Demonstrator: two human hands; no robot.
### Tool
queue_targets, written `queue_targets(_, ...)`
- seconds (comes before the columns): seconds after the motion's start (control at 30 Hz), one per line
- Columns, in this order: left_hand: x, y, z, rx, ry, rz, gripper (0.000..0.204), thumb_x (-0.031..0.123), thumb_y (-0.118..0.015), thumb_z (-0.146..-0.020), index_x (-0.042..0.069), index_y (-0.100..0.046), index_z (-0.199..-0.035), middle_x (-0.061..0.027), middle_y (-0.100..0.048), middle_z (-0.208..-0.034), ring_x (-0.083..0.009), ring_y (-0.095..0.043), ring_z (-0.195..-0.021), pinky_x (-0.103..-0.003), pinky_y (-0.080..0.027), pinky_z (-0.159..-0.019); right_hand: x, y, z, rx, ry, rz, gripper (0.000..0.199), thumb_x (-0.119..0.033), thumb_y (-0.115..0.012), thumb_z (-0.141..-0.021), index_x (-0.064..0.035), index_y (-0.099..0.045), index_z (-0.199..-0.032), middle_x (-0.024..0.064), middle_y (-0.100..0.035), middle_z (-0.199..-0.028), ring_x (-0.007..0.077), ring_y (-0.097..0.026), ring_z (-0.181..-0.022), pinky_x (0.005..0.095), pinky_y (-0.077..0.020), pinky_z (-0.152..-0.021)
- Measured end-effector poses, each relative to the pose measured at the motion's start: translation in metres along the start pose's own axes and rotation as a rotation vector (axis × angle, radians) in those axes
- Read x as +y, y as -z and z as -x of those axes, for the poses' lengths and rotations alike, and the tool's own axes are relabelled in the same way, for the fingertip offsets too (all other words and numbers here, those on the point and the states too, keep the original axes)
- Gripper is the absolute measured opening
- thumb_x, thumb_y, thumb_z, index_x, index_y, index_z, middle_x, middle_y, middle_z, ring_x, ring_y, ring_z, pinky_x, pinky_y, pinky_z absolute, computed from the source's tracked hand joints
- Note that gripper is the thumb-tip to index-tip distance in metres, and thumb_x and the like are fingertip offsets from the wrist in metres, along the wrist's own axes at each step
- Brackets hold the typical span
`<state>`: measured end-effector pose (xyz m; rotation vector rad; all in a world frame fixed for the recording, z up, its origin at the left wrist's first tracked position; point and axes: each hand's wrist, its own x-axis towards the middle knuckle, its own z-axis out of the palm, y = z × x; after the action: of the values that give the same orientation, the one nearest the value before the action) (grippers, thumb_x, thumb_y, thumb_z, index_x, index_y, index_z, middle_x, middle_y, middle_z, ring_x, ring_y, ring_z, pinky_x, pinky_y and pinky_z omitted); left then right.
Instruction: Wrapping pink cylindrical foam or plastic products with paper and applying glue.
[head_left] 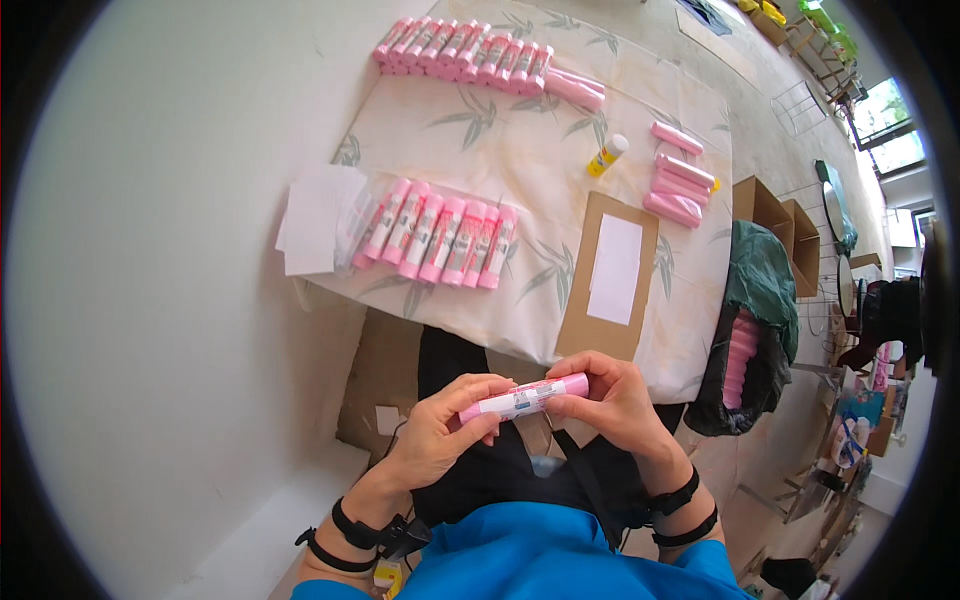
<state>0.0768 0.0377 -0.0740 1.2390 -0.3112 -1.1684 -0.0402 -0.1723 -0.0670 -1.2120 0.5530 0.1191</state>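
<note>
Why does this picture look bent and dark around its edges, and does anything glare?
Head view: the fisheye lens bows the edge of the table and leaves black corners; the window, upper right, glares; the held pink roll looks fairly sharp.

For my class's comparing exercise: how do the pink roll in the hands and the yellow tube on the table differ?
The left hand and right hand hold the pink roll; the yellow tube rests on the tablecloth. The pink roll looks longer than the yellow tube. The pink roll has a whitish label, the yellow tube a white cap. Both look cylindrical.
</note>
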Motion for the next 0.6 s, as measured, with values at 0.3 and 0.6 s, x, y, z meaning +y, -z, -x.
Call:
queue_targets(0.3, -0.013, 0.036, -0.055, 0.395, -0.289, -0.304, 0.041, 0.009, -0.074, -0.084, -0.003, -0.061, -0.12, -0.0068, -0.063, -0.109, -0.015, -0.06, -0.098, -0.028, -0.046, -0.09, -0.014, -0.014, -0.128, 0.045, 0.157, 0.147, 0.033, -0.013, -0.072, -0.088, 0.0046, -0.061, -0.113, 0.0067, -0.068, -0.09, 0.0092, -0.063, -0.075, 0.023, -0.0514, -0.063)
queue_targets(0.6, -0.032, 0.014, -0.147, 0.746, -0.507, -1.211, 0.039, 0.011, -0.074, -0.075, 0.003, -0.063, -0.111, -0.0103, -0.057, -0.096, -0.0308, -0.058, -0.088, -0.042, -0.047, -0.077, 0.028, 0.018, -0.209, 0.374, 0.262, 0.159, 0.041, -0.017, -0.07, -0.09, 0.006, -0.058, -0.121, 0.0095, -0.069, -0.088, 0.013, -0.068, -0.076, 0.0257, -0.0538, -0.062)
